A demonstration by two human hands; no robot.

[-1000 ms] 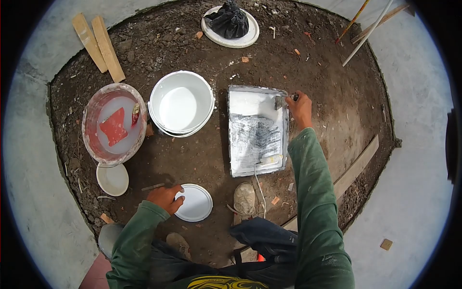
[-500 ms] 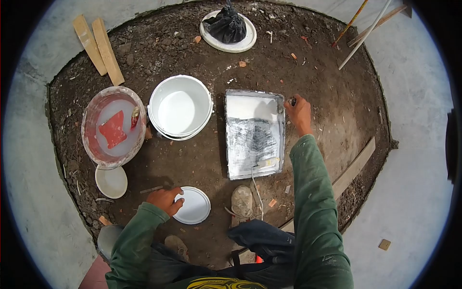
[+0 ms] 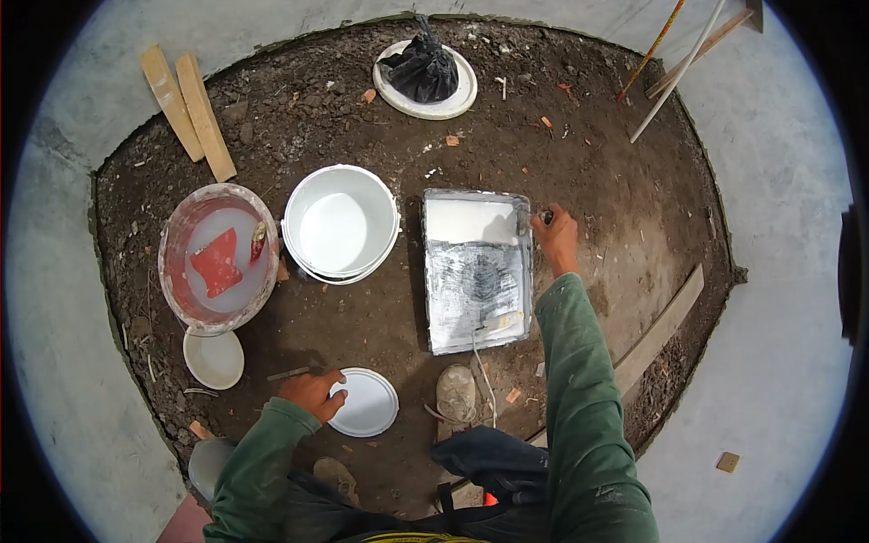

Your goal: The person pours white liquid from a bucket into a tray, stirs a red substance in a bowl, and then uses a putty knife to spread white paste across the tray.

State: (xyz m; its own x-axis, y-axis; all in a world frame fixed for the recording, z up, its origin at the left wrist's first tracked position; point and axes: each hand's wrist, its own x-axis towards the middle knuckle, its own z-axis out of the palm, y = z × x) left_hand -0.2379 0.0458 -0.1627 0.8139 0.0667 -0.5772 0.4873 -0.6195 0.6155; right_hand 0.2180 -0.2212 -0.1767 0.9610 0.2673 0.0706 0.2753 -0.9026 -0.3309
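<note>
The tray point(image 3: 434, 308) sits on the dirt in front of the person, loaded: white paint point(image 3: 466, 220) pools at its far end, while the near slope is only streaked white over dark, so the filling looks well along and an even spread is not yet there. Left of it stand the tub point(image 3: 172, 276), with milky liquid in it, and the open bucket point(image 3: 394, 237) — white inside, how much paint it holds I cannot tell. Its likely lid point(image 3: 367, 407) lies flat nearby, so closing up seems undone. The right hand point(image 3: 557, 242) is just beyond the tray's right rim, fingers pinching a small dark tool point(image 3: 546, 217), mostly hidden. The left hand point(image 3: 310, 395) is by the lid, thumb and forefinger parted — no grip shows. The roller point(image 3: 502, 321) rests in the tray's near end, out of both hands.
</note>
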